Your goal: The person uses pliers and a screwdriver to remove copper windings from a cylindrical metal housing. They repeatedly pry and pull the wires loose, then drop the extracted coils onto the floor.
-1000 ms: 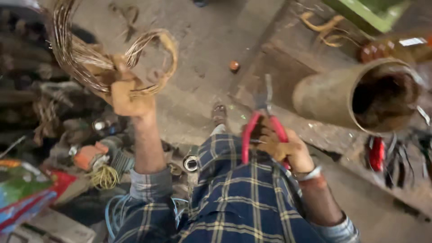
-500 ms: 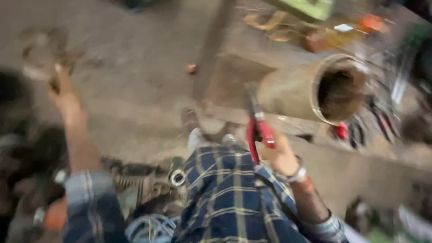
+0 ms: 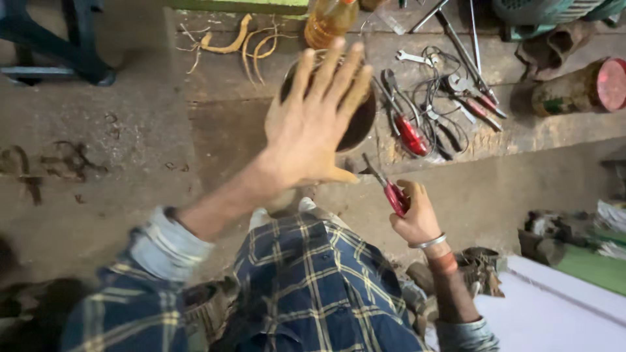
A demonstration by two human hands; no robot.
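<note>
- Reaching forward, the left hand (image 3: pixel 313 127), now empty with fingers spread after dropping its wire coil, covers the metal pipe (image 3: pixel 362 124).
- Right hand (image 3: pixel 417 218) keeps pinching red-handled pliers (image 3: pixel 391 192).

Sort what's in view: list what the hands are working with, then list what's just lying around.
In hand:
left hand, open over the metal cylinder
right hand gripping red-handled cutters

Lying about:
red pliers
wrench
black cable
bottle
can
</note>
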